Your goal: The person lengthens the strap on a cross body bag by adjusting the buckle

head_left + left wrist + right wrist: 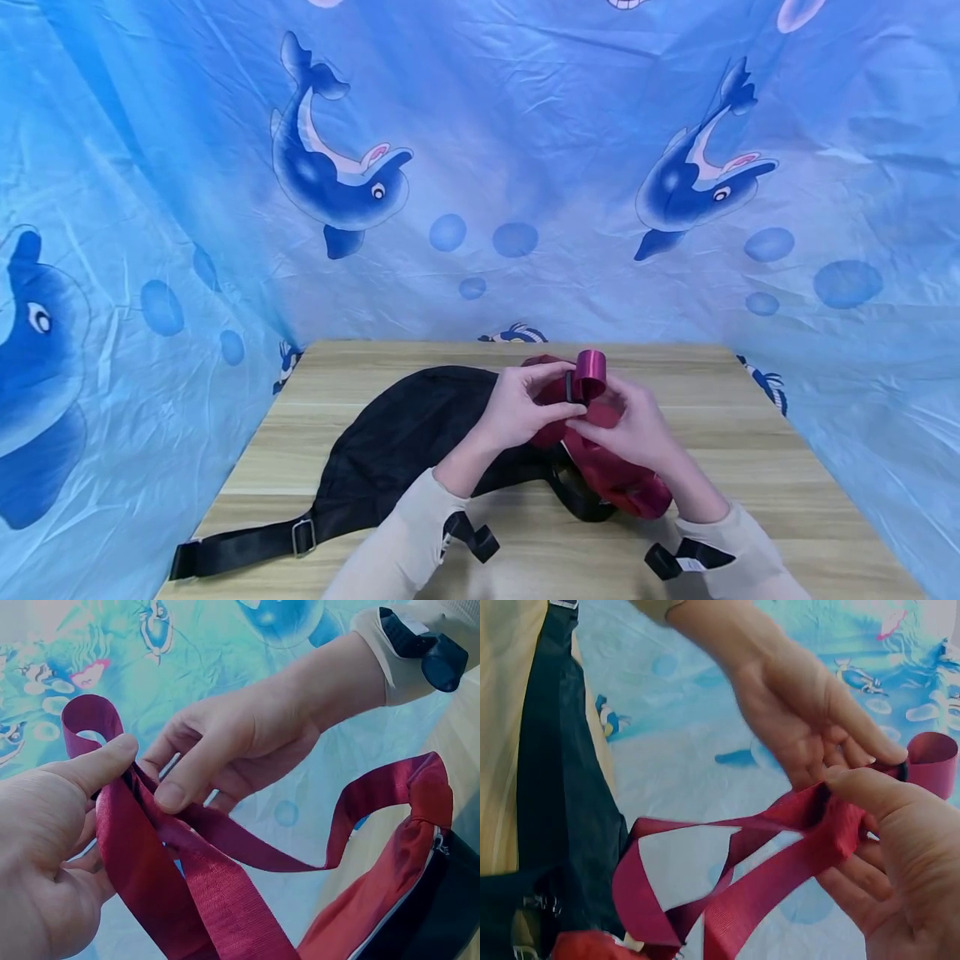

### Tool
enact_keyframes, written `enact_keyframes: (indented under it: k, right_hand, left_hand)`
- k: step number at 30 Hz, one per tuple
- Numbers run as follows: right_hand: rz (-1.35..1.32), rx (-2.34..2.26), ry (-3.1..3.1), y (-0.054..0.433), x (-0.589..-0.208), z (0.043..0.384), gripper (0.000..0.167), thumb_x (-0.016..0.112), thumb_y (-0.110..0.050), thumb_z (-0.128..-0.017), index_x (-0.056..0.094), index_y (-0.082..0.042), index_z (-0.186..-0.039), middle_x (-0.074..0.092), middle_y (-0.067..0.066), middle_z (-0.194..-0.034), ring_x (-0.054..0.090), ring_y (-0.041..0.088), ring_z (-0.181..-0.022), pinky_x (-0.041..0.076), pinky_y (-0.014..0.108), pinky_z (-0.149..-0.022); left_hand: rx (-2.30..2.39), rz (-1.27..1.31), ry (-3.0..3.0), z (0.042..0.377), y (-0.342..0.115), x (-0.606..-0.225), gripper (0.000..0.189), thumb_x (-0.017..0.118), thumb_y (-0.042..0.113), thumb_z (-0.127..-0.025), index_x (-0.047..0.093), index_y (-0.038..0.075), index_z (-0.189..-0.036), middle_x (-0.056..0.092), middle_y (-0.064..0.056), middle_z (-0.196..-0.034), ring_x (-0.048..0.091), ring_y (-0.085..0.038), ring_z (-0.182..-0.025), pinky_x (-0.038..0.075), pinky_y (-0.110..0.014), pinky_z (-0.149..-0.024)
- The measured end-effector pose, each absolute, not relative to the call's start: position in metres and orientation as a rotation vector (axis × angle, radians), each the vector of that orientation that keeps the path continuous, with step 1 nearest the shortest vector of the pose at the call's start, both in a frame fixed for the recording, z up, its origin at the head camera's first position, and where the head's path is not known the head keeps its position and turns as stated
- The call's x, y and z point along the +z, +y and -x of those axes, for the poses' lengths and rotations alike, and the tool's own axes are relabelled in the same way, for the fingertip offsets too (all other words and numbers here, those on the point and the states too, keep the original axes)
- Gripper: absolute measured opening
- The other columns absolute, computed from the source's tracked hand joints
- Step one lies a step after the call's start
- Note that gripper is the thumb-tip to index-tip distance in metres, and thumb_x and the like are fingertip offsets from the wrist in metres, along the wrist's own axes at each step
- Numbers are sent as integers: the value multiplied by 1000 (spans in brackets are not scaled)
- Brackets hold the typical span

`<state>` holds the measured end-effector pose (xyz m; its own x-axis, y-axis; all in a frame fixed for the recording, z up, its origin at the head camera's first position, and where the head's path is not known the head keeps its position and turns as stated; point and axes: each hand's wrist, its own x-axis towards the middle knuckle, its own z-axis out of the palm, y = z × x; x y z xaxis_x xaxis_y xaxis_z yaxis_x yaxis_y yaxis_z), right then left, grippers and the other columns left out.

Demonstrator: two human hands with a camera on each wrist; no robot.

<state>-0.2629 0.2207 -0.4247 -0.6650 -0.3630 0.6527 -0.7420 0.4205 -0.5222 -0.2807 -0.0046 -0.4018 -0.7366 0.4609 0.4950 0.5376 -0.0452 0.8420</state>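
My left hand (pixel 519 407) pinches a dark red strap (pixel 142 870) at a small black slider (pixel 570 387), between thumb and fingers. A loop of the strap (pixel 592 367) stands up beyond the slider. Close by, my right hand (pixel 633 421) holds the strap too, its thumb pressed on the webbing in the right wrist view. The strap hangs in loose loops towards a red bag (pixel 617 475) under the hands. That bag has a zip (pixel 439 841) and a dark panel, seen in the left wrist view.
A black bag (pixel 420 433) lies flat at the left of the wooden table (pixel 757 467). Its strap (pixel 240 546) with a metal buckle (pixel 303 537) stretches towards the front left corner. Blue dolphin-print sheeting (pixel 525 167) surrounds the back and sides.
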Motion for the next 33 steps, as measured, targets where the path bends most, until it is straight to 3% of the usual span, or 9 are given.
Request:
enact_keyframes:
  k: [5, 12, 20, 27, 33]
  right_hand:
    - [-929, 1114, -2250, 223, -430, 262, 43, 92, 2, -77, 73, -12, -113, 80, 2, -99, 80, 14, -89, 66, 28, -83]
    - [-925, 876, -2242, 217, -428, 261, 72, 101, -14, -72, 68, -15, -136, 80, 3, -118, 79, 17, -97, 67, 42, -84]
    - [-925, 730, -2253, 222, -437, 259, 50, 101, -11, -67, 70, -13, -106, 78, -1, -95, 74, 12, -80, 67, 38, -72]
    - [-962, 828, -2196, 218, -438, 262, 53, 99, -7, -70, 70, -12, -115, 80, 3, -100, 79, 22, -86, 68, 40, -76]
    - [-927, 820, -2271, 223, -445, 263, 49, 99, -6, -70, 70, -13, -108, 77, -1, -98, 76, 21, -86, 68, 46, -76]
  left_hand:
    - [-1959, 1066, -2121, 280, -5, -402, 45, 85, 6, -90, 74, 6, -133, 78, -14, -128, 76, -19, -117, 59, -26, -104]
    - [-1943, 1085, -2112, 279, -5, -401, 45, 85, 4, -90, 73, 3, -134, 77, -17, -129, 76, -25, -119, 59, -29, -105]
    - [-1993, 1017, -2102, 279, -8, -402, 48, 85, 4, -90, 72, 5, -136, 76, -16, -130, 76, -27, -118, 61, -27, -100]
    - [-1985, 1034, -2122, 276, -8, -402, 49, 84, 5, -91, 71, 3, -138, 75, -18, -132, 75, -28, -120, 60, -28, -102]
    - [-1980, 1013, -2122, 275, -10, -401, 48, 85, 5, -90, 72, 5, -136, 76, -16, -132, 74, -27, -122, 59, -31, -106]
